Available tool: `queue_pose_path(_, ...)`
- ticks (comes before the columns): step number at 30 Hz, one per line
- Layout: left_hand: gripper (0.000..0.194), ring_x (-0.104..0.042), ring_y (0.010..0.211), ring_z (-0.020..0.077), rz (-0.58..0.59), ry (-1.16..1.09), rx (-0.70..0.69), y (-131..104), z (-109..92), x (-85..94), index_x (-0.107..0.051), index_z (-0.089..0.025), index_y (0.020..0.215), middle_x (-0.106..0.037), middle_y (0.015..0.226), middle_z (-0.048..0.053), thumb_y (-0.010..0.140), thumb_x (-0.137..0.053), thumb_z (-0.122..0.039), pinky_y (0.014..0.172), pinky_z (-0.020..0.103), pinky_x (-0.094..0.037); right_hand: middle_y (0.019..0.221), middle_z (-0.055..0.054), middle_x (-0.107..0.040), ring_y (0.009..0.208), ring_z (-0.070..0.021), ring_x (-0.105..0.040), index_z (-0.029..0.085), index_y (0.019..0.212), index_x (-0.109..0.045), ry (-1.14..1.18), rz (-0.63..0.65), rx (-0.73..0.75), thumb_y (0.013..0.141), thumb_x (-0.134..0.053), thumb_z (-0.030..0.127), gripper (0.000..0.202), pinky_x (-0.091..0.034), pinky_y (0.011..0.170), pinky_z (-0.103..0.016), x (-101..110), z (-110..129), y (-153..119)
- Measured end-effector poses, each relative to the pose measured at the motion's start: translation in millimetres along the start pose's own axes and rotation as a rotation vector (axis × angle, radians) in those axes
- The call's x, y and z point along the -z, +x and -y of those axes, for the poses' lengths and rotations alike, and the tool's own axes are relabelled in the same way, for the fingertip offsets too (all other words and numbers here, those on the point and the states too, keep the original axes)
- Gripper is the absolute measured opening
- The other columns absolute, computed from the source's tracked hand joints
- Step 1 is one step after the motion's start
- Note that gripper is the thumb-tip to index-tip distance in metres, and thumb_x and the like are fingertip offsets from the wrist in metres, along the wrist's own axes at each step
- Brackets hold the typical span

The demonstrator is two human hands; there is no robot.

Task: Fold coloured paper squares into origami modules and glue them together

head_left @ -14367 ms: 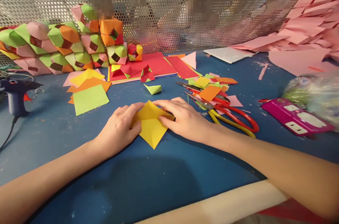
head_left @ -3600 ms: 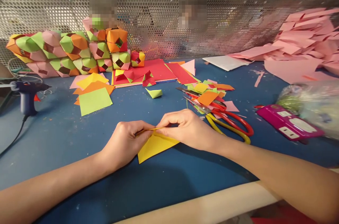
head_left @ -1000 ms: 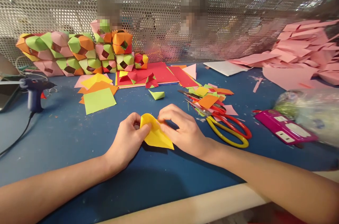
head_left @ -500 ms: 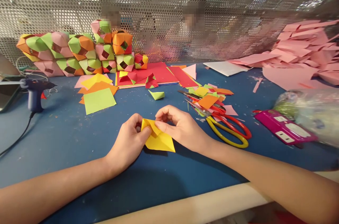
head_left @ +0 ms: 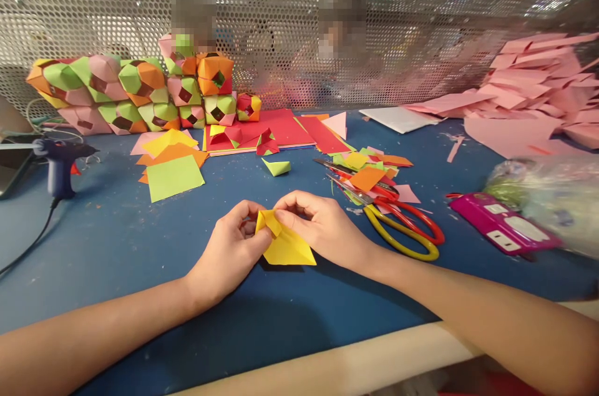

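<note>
A yellow sheet of origami paper (head_left: pixel 291 248), partly folded with a raised flap near its top corner, lies between my hands just above the blue table. My left hand (head_left: pixel 237 238) pinches its left edge, thumb in front and fingers curled behind. On the top edge, my right hand (head_left: pixel 317 221) is closed with thumb and fingertips gripping the paper. Some fingertips are hidden behind the sheet. Just beyond my hands sits a small folded green paper piece (head_left: pixel 277 167). To the right of my right hand lie scissors with yellow handles (head_left: pixel 402 240) and scissors with red handles (head_left: pixel 416 221).
Folded paper balls (head_left: pixel 143 81) are stacked at the back left. A glue gun (head_left: pixel 60 165) stands at left. Green paper (head_left: pixel 175 179), red sheets (head_left: pixel 281 128) and scraps (head_left: pixel 369 178) lie ahead. A magenta power strip (head_left: pixel 503 224) and pink paper pile (head_left: pixel 538 84) are at right.
The yellow paper has shifted slightly right and turned a little. Its upper flap now stands more folded over, and my hands have come closer together.
</note>
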State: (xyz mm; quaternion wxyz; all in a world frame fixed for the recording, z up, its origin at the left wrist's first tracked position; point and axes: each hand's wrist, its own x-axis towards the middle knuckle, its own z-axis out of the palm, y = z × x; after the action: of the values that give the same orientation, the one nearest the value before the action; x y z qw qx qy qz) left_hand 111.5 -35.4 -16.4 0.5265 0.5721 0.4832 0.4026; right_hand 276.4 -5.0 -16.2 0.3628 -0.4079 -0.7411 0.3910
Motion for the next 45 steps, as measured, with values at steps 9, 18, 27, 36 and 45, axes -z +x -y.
queue_pose_path(9,0.013,-0.050,0.067,0.0114,-0.026,0.009,-0.009,0.0,1.8,0.9,-0.050,-0.018,0.083,-0.053,0.071,-0.002,0.082,-0.051,-0.031,0.058,0.021,-0.041,0.077,0.000,-0.063,0.069,-0.0099,-0.057,0.016,0.085,-0.060,0.031,0.019,-0.025,0.084,-0.054,0.029,0.014,-0.046,0.062,-0.019,1.2,-0.9,0.3)
queue_pose_path(18,0.018,-0.053,0.067,0.0130,-0.022,0.031,-0.012,0.6,0.7,2.8,-0.052,-0.017,0.081,-0.054,0.071,-0.001,0.083,-0.050,-0.035,0.059,0.023,-0.043,0.073,0.000,-0.064,0.066,-0.0112,-0.058,0.016,0.077,-0.062,0.013,0.021,0.007,0.085,-0.053,0.032,0.020,-0.045,0.057,-0.019,3.6,2.1,-2.4)
queue_pose_path(27,0.021,-0.046,0.064,0.0108,-0.034,0.108,-0.025,-1.5,2.6,3.3,-0.052,-0.017,0.079,-0.050,0.069,-0.002,0.084,-0.049,-0.037,0.055,0.020,-0.037,0.075,0.000,-0.063,0.068,-0.0112,-0.057,0.017,0.079,-0.061,-0.064,0.050,0.083,0.087,-0.051,0.027,0.017,-0.045,0.059,-0.021,5.8,3.8,-1.5)
queue_pose_path(36,0.025,-0.042,0.061,0.0105,-0.032,0.234,-0.035,-2.9,1.7,1.8,-0.053,-0.017,0.074,-0.048,0.065,-0.003,0.084,-0.049,-0.039,0.052,0.020,-0.034,0.071,0.000,-0.061,0.067,-0.0117,-0.056,0.018,0.072,-0.059,-0.189,-0.019,0.203,0.084,-0.052,0.017,0.014,-0.045,0.062,-0.023,5.0,7.8,-3.7)
queue_pose_path(45,0.026,-0.049,0.070,0.0136,-0.035,0.145,-0.069,-3.2,-2.4,2.2,-0.060,-0.018,0.082,-0.058,0.077,0.001,0.085,-0.048,-0.041,0.061,0.022,-0.040,0.070,-0.001,-0.060,0.067,-0.0120,-0.057,0.018,0.073,-0.059,-0.230,-0.060,0.278,0.085,-0.052,0.018,0.015,-0.045,0.063,-0.024,3.1,2.2,-5.3)
